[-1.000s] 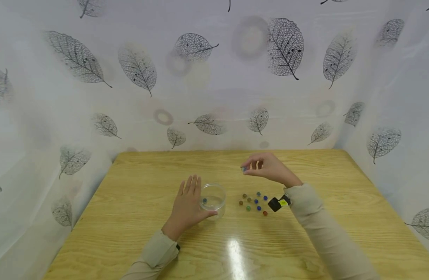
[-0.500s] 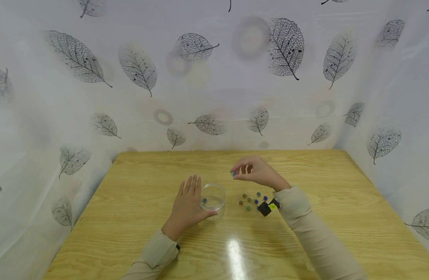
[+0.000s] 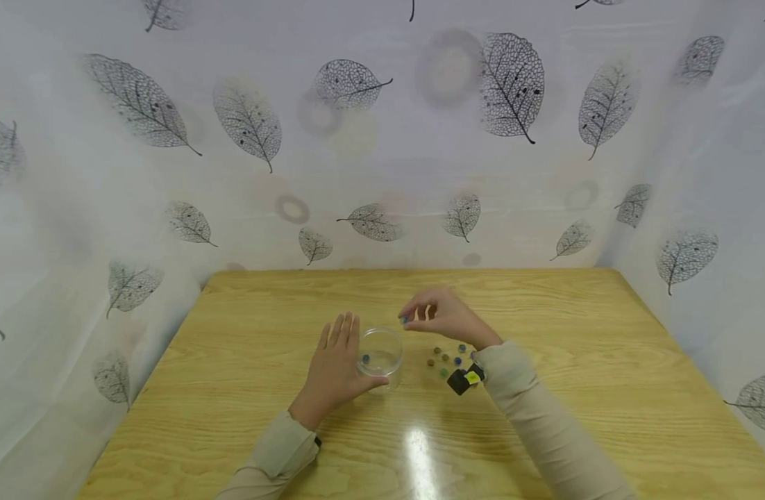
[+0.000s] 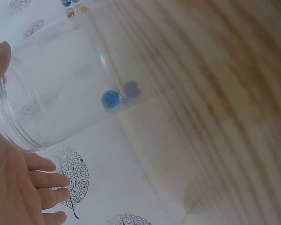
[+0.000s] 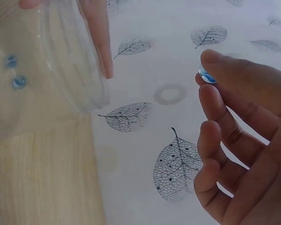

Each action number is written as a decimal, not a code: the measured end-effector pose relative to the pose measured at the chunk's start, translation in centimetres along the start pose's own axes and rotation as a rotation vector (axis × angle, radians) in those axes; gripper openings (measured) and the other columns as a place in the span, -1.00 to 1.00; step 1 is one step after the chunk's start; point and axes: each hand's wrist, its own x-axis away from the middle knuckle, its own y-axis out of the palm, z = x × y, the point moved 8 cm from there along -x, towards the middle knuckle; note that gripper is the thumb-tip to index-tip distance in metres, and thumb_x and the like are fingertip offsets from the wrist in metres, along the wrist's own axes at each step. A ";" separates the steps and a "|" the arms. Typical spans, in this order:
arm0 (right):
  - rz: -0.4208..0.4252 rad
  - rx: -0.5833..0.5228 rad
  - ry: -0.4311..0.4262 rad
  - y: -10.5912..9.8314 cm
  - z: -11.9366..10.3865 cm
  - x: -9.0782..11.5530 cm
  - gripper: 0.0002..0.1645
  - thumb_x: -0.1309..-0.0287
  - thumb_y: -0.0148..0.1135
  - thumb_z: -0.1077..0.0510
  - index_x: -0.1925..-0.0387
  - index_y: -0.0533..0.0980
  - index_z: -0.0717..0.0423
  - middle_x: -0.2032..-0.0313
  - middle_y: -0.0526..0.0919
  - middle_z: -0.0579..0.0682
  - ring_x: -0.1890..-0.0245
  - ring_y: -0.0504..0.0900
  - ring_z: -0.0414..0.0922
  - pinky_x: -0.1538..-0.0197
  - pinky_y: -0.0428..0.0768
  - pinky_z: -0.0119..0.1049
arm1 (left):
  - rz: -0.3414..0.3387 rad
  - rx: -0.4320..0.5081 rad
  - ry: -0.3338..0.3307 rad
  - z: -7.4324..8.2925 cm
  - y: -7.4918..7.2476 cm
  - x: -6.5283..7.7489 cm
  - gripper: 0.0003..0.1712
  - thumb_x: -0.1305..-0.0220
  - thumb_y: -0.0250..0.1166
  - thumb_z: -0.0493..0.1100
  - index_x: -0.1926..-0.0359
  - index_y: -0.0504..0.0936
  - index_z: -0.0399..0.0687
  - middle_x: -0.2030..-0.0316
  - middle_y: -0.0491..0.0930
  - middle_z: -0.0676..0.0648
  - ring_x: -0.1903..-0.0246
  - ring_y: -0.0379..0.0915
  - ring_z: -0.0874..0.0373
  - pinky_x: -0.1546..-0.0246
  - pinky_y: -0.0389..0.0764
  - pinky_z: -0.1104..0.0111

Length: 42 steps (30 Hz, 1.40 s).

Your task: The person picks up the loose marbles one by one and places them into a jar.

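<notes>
A clear, open-topped jar (image 3: 391, 345) stands upright on the table, with one blue marble (image 4: 111, 99) on its bottom. My left hand (image 3: 334, 371) is against the jar's left side, fingers straight and thumb stretched across its front near the rim. Right of the jar, my right hand (image 3: 448, 321) pinches a blue-and-white marble (image 5: 207, 75) between thumb and forefinger. In the head view that marble is just beyond the rim on the upper right, apart from the jar. The other right fingers are loosely bent.
Several loose marbles (image 3: 445, 357), brown, green and blue, lie on the wooden table (image 3: 264, 305) right of the jar. The black wrist camera (image 3: 459, 381) covers part of this group in the head view. A white leaf-print curtain (image 3: 414, 160) hangs behind the table.
My right hand has moved left and slightly nearer, bringing the pinched marble from above the loose marbles' far side toward the jar's rim. The left hand and jar have stayed put.
</notes>
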 end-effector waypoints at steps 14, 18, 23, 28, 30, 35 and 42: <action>-0.044 -0.035 0.042 2.5 2.2 0.0 -0.75 -0.06 0.34 0.11 0.22 0.66 0.14 0.34 0.67 -0.07 0.46 0.50 -0.25 0.41 0.53 -0.43 | 0.008 -0.016 0.015 0.2 -0.4 0.0 0.37 0.17 0.22 0.56 -0.38 0.09 -0.40 -0.36 0.16 -0.36 -0.39 0.05 -0.19 -0.39 0.09 -0.03; -0.054 -0.030 0.052 2.8 2.4 0.0 -0.76 -0.07 0.33 0.12 0.21 0.66 0.14 0.32 0.68 -0.07 0.44 0.51 -0.26 0.41 0.54 -0.41 | 0.004 -0.005 0.007 0.2 -0.4 0.0 0.37 0.18 0.23 0.55 -0.38 0.09 -0.39 -0.36 0.15 -0.35 -0.39 0.04 -0.20 -0.39 0.08 -0.03; -0.068 -0.034 0.061 3.2 2.7 0.0 -0.75 -0.09 0.32 0.09 0.20 0.66 0.14 0.31 0.69 -0.08 0.43 0.51 -0.25 0.40 0.54 -0.40 | -0.018 0.007 -0.003 0.2 -0.5 0.1 0.37 0.16 0.22 0.56 -0.39 0.06 -0.38 -0.39 0.10 -0.34 -0.41 -0.01 -0.18 -0.41 0.04 -0.03; -0.078 -0.031 0.064 3.5 2.7 0.1 -0.80 -0.09 0.32 0.09 0.23 0.68 0.03 0.31 0.69 -0.09 0.42 0.52 -0.25 0.39 0.54 -0.40 | -0.031 0.002 -0.002 0.2 -0.4 0.1 0.37 0.15 0.21 0.55 -0.40 0.05 -0.37 -0.39 0.09 -0.33 -0.41 -0.02 -0.18 -0.41 0.04 -0.03; -0.080 -0.027 0.071 3.5 2.7 0.1 -0.83 -0.09 0.32 0.09 0.24 0.68 -0.02 0.31 0.69 -0.11 0.43 0.52 -0.26 0.39 0.54 -0.41 | -0.033 0.000 -0.003 0.2 -0.3 0.1 0.37 0.15 0.21 0.56 -0.40 0.04 -0.37 -0.40 0.08 -0.33 -0.42 -0.02 -0.18 -0.41 0.04 -0.03; -0.083 -0.022 0.059 3.6 2.4 0.0 -0.83 -0.09 0.32 0.12 0.23 0.68 0.00 0.31 0.69 -0.09 0.43 0.51 -0.26 0.40 0.54 -0.40 | -0.025 -0.006 -0.002 0.2 -0.3 0.1 0.38 0.16 0.21 0.57 -0.40 0.03 -0.37 -0.40 0.08 -0.32 -0.42 -0.02 -0.16 -0.41 0.04 -0.03; -0.084 0.001 0.043 3.8 2.3 -0.1 -0.81 -0.09 0.32 0.13 0.22 0.67 0.04 0.37 0.67 -0.11 0.46 0.50 -0.28 0.41 0.54 -0.42 | -0.022 -0.006 -0.005 0.0 0.0 0.1 0.38 0.16 0.20 0.57 -0.41 0.03 -0.36 -0.40 0.09 -0.31 -0.42 -0.03 -0.14 -0.42 0.03 -0.01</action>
